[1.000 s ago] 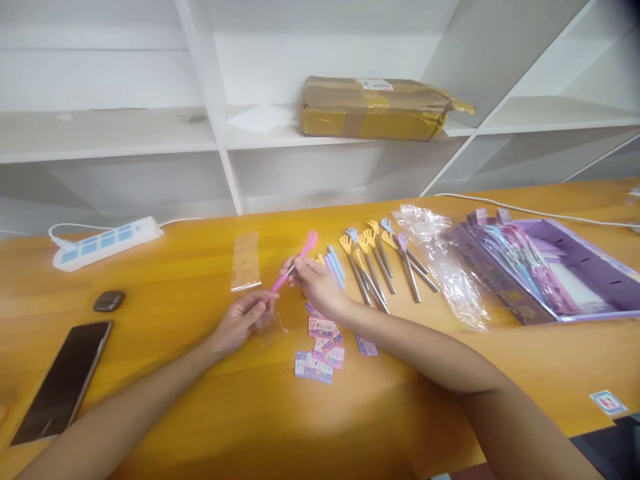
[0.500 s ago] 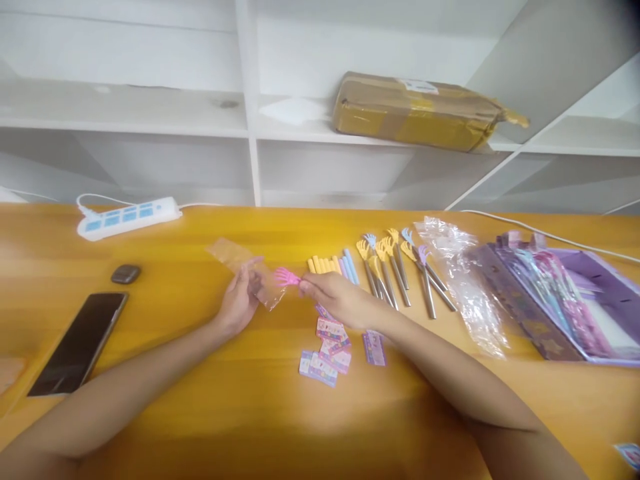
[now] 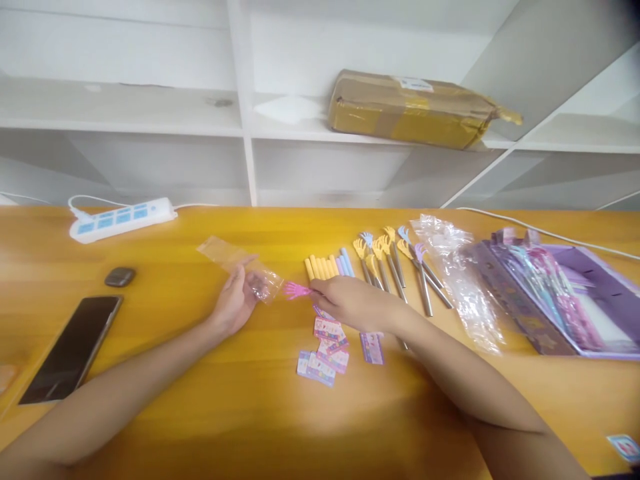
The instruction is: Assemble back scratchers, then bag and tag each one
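Note:
My left hand (image 3: 236,300) holds a clear plastic bag (image 3: 220,252) between thumb and fingers, the bag stretching from upper left to the right of the palm. Closed around a back scratcher with a pink hand-shaped head (image 3: 296,290) is my right hand (image 3: 353,301). The pink head points left, close to the bag's right end. Most of its handle is hidden by my hand and forearm. Just behind my right hand lie yellow, purple and blue tubes (image 3: 327,267). Small printed cards (image 3: 327,330) lie scattered in front of it.
Several back scratchers (image 3: 395,267) with metal handles lie to the right, beside a pile of clear bags (image 3: 463,280). A purple box (image 3: 615,293) holds packaged items. At left are a phone (image 3: 70,350), a small dark case (image 3: 119,277) and a power strip (image 3: 123,219). A taped parcel (image 3: 410,110) sits on the shelf.
My right hand has moved slightly right and down with the pink back scratcher. The bag's right end has lifted and turned a little in my left hand. The view has shifted slightly.

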### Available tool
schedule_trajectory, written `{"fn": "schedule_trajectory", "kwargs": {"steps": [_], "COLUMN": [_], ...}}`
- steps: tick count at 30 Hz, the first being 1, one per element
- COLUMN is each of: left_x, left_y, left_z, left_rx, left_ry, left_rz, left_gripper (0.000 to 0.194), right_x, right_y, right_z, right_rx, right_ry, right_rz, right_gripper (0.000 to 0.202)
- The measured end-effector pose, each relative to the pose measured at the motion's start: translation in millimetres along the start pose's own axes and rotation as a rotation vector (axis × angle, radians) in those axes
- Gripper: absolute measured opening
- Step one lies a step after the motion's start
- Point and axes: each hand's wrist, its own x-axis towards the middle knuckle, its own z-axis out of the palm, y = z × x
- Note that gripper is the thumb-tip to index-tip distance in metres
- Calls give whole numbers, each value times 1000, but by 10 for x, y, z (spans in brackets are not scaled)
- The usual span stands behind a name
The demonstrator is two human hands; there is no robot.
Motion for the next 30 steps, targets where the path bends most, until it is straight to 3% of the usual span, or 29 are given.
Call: {"fn": "schedule_trajectory", "kwargs": {"steps": [4, 6, 9, 12, 15, 18, 22, 24, 27, 30], "left_x": [2, 2, 0, 0, -7, -23, -35, -33, -40, -68], "left_y": [-2, 7, 32, 49, 49, 46, 43, 35, 13, -6], "left_z": [-53, -68, -50, -13, 9, 27, 42, 33, 8, 1], "left_rx": [28, 51, 89, 82, 48, 21, 23, 31, 87, 154], "left_ry": [-147, -249, -377, -481, -497, -430, -326, -323, -338, -362], "left_rz": [2, 4, -3, 6, 6, -32, -72, -101, -123, -161], "left_gripper": [12, 19, 19, 25, 44, 50, 23, 38, 57, 47], "right_x": [168, 248, 308, 306, 306, 341, 364, 337, 279, 256], "right_y": [103, 111, 69, 12, -18, 2, 77, 95, 67, 6], "right_z": [41, 91, 188, 277, 336, 385, 448, 473, 506, 539], "right_rx": [443, 650, 714, 640, 485, 303, 28, -152, -429, -577], "right_ry": [-41, -67, -68, -4, 83, 239, 474, 562, 589, 531], "right_rz": [-96, -154, -222, -215, -136, -117, -193, -205, -248, -315], "right_gripper": [25, 23, 37, 52, 28, 14, 19, 14, 20, 30]}}
